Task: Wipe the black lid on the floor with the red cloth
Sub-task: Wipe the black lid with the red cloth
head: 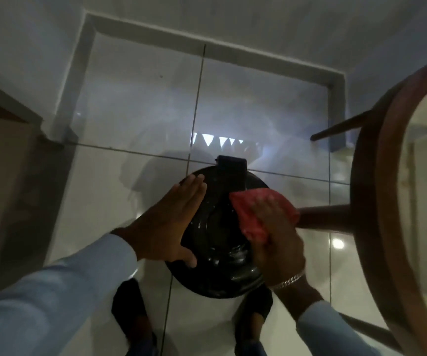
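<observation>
Both hands meet on the round black lid (216, 242), which lies on the glossy tiled floor (135, 119) beside a wooden stool (366, 196). Left hand (166, 222) lies flat, fingers spread wide, bracing its left edge. Right hand (274, 235) presses the red cloth (253, 214) onto its right side.

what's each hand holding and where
Right hand presses the red cloth flat under its fingers on the black lid; left hand rests open on the lid's left edge.
</observation>
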Available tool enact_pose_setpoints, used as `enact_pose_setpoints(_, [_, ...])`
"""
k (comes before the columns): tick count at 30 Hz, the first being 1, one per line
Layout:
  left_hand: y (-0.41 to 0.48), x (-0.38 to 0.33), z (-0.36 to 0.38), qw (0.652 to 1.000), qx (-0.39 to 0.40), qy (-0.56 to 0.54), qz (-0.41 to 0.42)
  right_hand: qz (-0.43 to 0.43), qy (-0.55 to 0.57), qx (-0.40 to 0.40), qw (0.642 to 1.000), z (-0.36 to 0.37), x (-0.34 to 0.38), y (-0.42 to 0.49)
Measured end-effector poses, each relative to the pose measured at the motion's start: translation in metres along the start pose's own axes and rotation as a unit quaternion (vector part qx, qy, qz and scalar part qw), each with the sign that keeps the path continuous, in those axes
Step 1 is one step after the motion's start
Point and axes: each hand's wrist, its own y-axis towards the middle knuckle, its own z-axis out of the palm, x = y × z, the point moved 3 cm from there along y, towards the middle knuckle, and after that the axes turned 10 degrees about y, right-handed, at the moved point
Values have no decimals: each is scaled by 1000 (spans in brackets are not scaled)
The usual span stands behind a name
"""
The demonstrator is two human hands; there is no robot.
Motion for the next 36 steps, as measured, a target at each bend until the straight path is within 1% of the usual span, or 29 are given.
enact_pose_setpoints(2, [6, 4, 9, 999, 6, 40, 22, -24, -40, 56, 997, 21, -12, -22])
enact_pose_setpoints(5, [14, 11, 13, 997, 17, 55, 47, 4, -48, 64, 997, 30, -24, -25])
enact_pose_setpoints(9, [21, 18, 14, 998, 27, 28, 58, 33, -148, 84, 985, 49, -32, 8])
enact_pose_setpoints(12, [21, 22, 15, 998, 22, 21, 57, 48, -162, 42, 985, 59, -36, -3])
enact_pose_setpoints(15, [23, 22, 16, 997, 22, 30, 66, 25, -160, 1, 987, 59, -43, -17])
enact_pose_setpoints(16, [23, 22, 16, 997, 23, 33, 67, 32, -163, -7, 986, 60, -42, -12])
enact_pose_setpoints(19, [23, 22, 16, 996, 25, 43, 70, 107, -159, -55, 980, 69, -35, 12])
enact_pose_setpoints(20, [23, 22, 15, 996, 25, 42, 69, 103, -159, -62, 980, 72, -32, 11])
enact_pose_setpoints(23, [23, 22, 14, 997, 31, 36, 67, 18, -165, -44, 985, 65, -34, -18])
enact_pose_setpoints(24, [22, 21, 13, 997, 32, 34, 65, 18, -157, -37, 987, 59, -38, -25])
enact_pose_setpoints(25, [22, 21, 12, 997, 32, 30, 63, 44, -146, -36, 988, 56, -41, -26])
enact_pose_setpoints(27, [22, 21, 13, 997, 25, 30, 64, 121, -126, -60, 983, 58, -44, -12])
enact_pose_setpoints(28, [22, 21, 14, 997, 20, 32, 66, 143, -118, -68, 980, 61, -43, -6])
enact_pose_setpoints(29, [22, 22, 14, 997, 17, 34, 67, 141, -118, -68, 981, 64, -40, -5])
enact_pose_setpoints(31, [22, 24, 14, 997, 20, 31, 61, 90, -131, -45, 986, 67, -39, -21])
enact_pose_setpoints(32, [21, 23, 13, 998, 24, 30, 59, 83, -124, -34, 988, 66, -39, -35])
enact_pose_setpoints(33, [21, 22, 12, 997, 27, 31, 59, 107, -102, -32, 989, 62, -39, -48])
enact_pose_setpoints(34, [21, 22, 12, 997, 27, 33, 60, 149, -73, -49, 985, 61, -40, -56])
enact_pose_setpoints(36, [21, 21, 13, 997, 23, 38, 59, 245, -48, -118, 961, 69, -37, -57])
